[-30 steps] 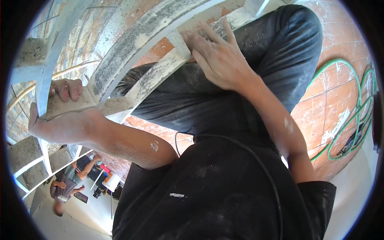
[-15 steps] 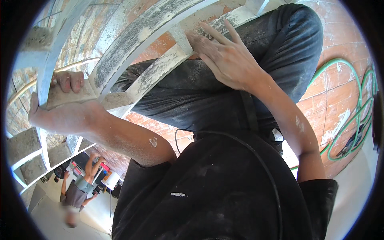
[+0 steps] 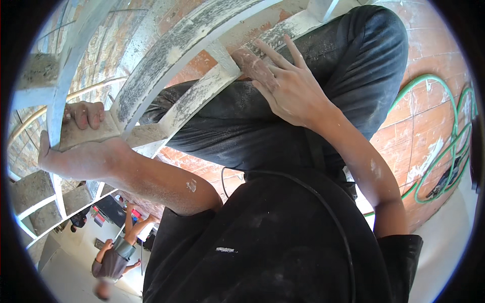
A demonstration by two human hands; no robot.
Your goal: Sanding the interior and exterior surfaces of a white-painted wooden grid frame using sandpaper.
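A curved lattice frame (image 3: pixel 174 53), whitish with grey, worn-looking patches, lies across the upper left and partly over my lap. My left hand (image 3: pixel 83 136) is wrapped around one of its crosspieces at the left, the fingers curled over the far side and the thumb along an upright rib. My right hand (image 3: pixel 285 83) rests against the inner edge of a long slat (image 3: pixel 202 93) beside a short cross strut. Two of its fingers stretch out and stand apart; the others are bent down at the slat, dusty and brownish. Whether something thin lies under them I cannot make out.
A green hose (image 3: pixel 424 78) lies coiled on the stained reddish tile floor (image 3: pixel 404 131) at the right. My bent legs in dark trousers (image 3: pixel 374 55) support the frame. Another person (image 3: pixel 116 255) is at the lower left. A thin cable (image 3: pixel 303 187) runs over my shirt.
My right hand has shifted slightly down along the slat. The left hand keeps its grip, with the frame nearly still. The other person has moved down and to the right.
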